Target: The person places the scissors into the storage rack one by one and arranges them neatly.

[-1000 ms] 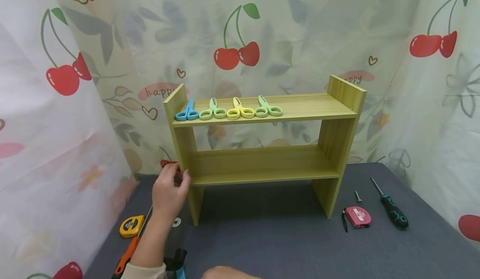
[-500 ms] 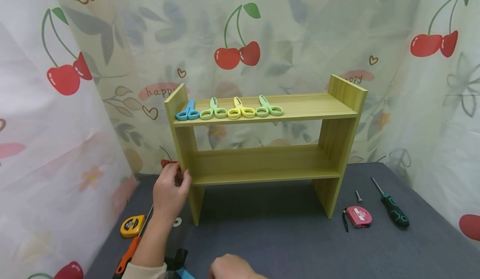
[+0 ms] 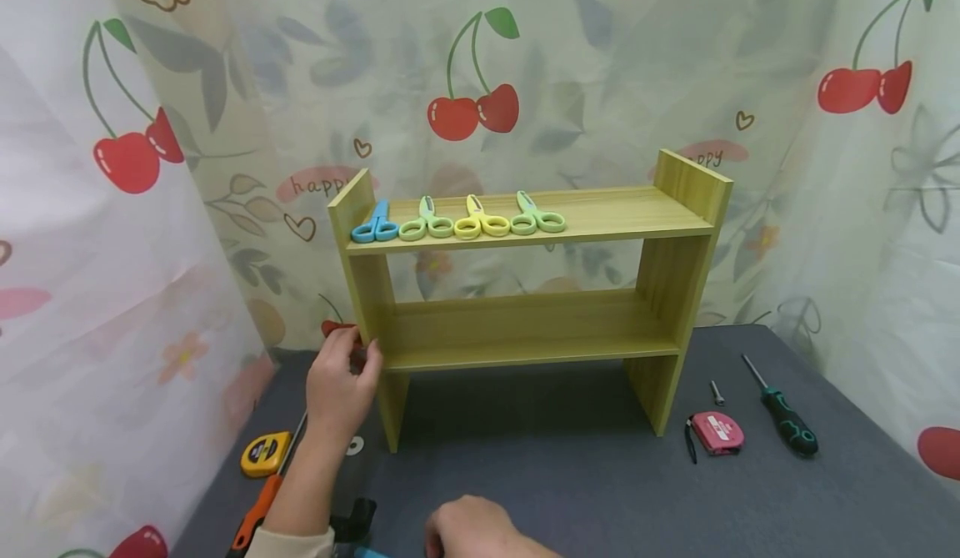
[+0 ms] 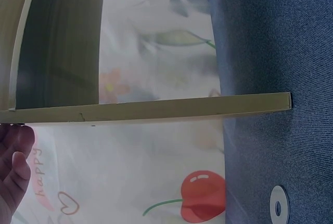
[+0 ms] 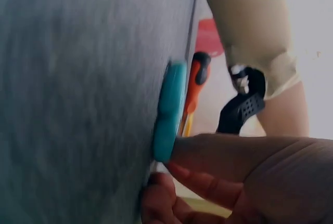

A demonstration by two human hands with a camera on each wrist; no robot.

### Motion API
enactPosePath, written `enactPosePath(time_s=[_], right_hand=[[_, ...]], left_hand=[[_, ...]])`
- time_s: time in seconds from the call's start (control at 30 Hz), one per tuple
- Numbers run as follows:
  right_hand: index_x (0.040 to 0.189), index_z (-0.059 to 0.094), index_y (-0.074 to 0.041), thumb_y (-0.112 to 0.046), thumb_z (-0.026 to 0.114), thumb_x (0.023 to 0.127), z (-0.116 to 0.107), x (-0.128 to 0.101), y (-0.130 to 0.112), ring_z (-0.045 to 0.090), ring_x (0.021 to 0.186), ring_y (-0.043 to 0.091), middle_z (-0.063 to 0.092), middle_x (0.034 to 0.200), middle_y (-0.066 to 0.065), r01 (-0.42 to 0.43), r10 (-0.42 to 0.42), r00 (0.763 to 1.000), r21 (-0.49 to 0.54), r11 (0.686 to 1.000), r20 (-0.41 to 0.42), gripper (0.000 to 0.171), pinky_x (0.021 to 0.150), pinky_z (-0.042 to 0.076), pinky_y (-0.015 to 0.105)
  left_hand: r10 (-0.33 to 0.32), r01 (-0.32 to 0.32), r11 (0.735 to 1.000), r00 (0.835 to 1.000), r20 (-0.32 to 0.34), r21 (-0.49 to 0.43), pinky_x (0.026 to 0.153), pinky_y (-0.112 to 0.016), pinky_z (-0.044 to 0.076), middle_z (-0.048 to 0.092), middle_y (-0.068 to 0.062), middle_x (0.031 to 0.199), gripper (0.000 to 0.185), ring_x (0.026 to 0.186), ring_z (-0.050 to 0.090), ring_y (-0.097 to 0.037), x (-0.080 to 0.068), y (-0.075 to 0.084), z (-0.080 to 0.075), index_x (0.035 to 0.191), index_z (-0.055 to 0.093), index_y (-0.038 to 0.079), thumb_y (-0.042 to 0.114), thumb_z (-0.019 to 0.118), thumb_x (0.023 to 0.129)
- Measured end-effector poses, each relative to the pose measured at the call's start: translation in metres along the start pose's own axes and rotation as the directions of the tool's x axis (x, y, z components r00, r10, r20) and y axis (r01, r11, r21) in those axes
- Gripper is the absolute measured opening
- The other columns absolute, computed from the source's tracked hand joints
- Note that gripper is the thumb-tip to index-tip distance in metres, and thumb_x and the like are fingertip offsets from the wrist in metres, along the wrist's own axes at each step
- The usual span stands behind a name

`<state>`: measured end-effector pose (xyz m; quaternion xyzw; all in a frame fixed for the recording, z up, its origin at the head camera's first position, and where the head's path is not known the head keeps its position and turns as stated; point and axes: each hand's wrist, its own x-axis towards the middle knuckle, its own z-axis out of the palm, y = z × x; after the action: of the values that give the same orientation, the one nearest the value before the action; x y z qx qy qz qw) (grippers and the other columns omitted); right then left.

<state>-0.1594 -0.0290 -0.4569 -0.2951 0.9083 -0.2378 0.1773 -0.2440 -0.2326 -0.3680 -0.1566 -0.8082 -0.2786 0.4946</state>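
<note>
A light wooden two-tier shelf [image 3: 525,329] stands on the grey-blue cloth. My left hand [image 3: 341,374] grips the front edge of its left side panel at the height of the lower board. In the left wrist view that panel edge [image 4: 156,109] runs across the frame, with my fingers [image 4: 14,169] beside it. My right hand [image 3: 472,533] is low at the bottom edge. It pinches the end of a teal object [image 5: 169,109] lying on the cloth. Most of that object is hidden, so I cannot tell what it is.
Blue [image 3: 375,225], green [image 3: 426,223], yellow [image 3: 480,223] and green [image 3: 537,219] scissors lie on the top board. Left of the shelf are a yellow tape measure [image 3: 264,453], a washer [image 3: 354,444] and an orange-handled tool [image 3: 258,504]. To the right are a pink tape measure [image 3: 717,433], a screwdriver [image 3: 780,420] and a bolt [image 3: 716,392].
My right hand has risen further into the head view from the bottom edge. The left hand and the shelf have stayed where they were.
</note>
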Motion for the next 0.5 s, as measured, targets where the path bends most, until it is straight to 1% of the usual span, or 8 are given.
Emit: enactPosePath(time_s=[0.1, 0.17, 0.23, 0.3, 0.4, 0.5], right_hand=[[0.062, 0.064, -0.022, -0.013, 0.073, 0.084, -0.003, 0.0, 0.004, 0.046, 0.053, 0.005, 0.053, 0.059, -0.013, 0.01, -0.01, 0.999, 0.005, 1.0, 0.03, 0.025, 0.051, 0.042, 0.024], [0.056, 0.057, -0.02, -0.009, 0.072, 0.082, -0.008, -0.004, 0.002, 0.037, 0.05, 0.007, 0.045, 0.054, -0.013, 0.018, -0.017, 0.999, -0.031, 0.999, 0.036, 0.032, 0.047, 0.035, 0.024], [0.053, 0.051, -0.018, -0.005, 0.07, 0.082, -0.015, -0.009, -0.001, 0.031, 0.05, 0.008, 0.038, 0.051, -0.011, 0.046, -0.042, 0.998, -0.096, 0.994, 0.039, 0.037, 0.045, 0.029, 0.024], [0.051, 0.045, -0.018, -0.004, 0.07, 0.081, -0.023, -0.015, -0.002, 0.025, 0.05, 0.008, 0.031, 0.05, -0.011, 0.089, -0.082, 0.995, -0.149, 0.985, 0.054, 0.041, 0.044, 0.024, 0.023], [0.051, 0.045, -0.019, -0.004, 0.071, 0.08, -0.038, -0.023, -0.003, 0.023, 0.05, 0.006, 0.028, 0.05, -0.013, 0.188, -0.174, 0.981, -0.196, 0.962, 0.09, 0.041, 0.044, 0.022, 0.021], [0.053, 0.05, -0.018, -0.005, 0.072, 0.079, -0.055, -0.031, -0.003, 0.023, 0.049, 0.003, 0.031, 0.05, -0.016, 0.267, -0.247, 0.96, -0.167, 0.949, 0.135, 0.037, 0.044, 0.024, 0.018]], left_hand=[[0.001, -0.001, 1.0, 1.0, 0.001, 0.003, 0.055, -0.041, 0.054, 0.064, -0.015, 0.091, 0.011, 0.065, 0.062, -0.021, 0.0, 0.0, 0.0, 0.099, 0.068, -0.002, 0.006, 0.069, 0.091], [0.0, 0.0, 1.0, 1.0, 0.002, 0.004, 0.055, -0.041, 0.053, 0.064, -0.015, 0.091, 0.011, 0.065, 0.062, -0.022, 0.0, 0.0, 0.0, 0.099, 0.068, -0.003, 0.006, 0.069, 0.091], [-0.001, 0.001, 1.0, 1.0, 0.0, 0.004, 0.055, -0.041, 0.053, 0.064, -0.015, 0.092, 0.012, 0.065, 0.062, -0.022, 0.0, 0.0, 0.0, 0.099, 0.068, -0.003, 0.006, 0.068, 0.091], [-0.002, 0.002, 1.0, 1.0, -0.001, 0.001, 0.055, -0.041, 0.053, 0.064, -0.015, 0.092, 0.012, 0.065, 0.062, -0.021, -0.001, 0.0, 0.0, 0.099, 0.068, -0.003, 0.006, 0.068, 0.091], [-0.002, 0.002, 1.0, 1.0, -0.004, -0.005, 0.055, -0.041, 0.053, 0.065, -0.015, 0.092, 0.012, 0.065, 0.063, -0.022, 0.0, 0.001, 0.0, 0.099, 0.069, -0.002, 0.006, 0.068, 0.091], [-0.004, 0.004, 1.0, 1.0, -0.005, -0.009, 0.055, -0.041, 0.054, 0.064, -0.014, 0.092, 0.012, 0.065, 0.063, -0.022, 0.0, 0.0, 0.0, 0.099, 0.068, -0.002, 0.006, 0.069, 0.091]])
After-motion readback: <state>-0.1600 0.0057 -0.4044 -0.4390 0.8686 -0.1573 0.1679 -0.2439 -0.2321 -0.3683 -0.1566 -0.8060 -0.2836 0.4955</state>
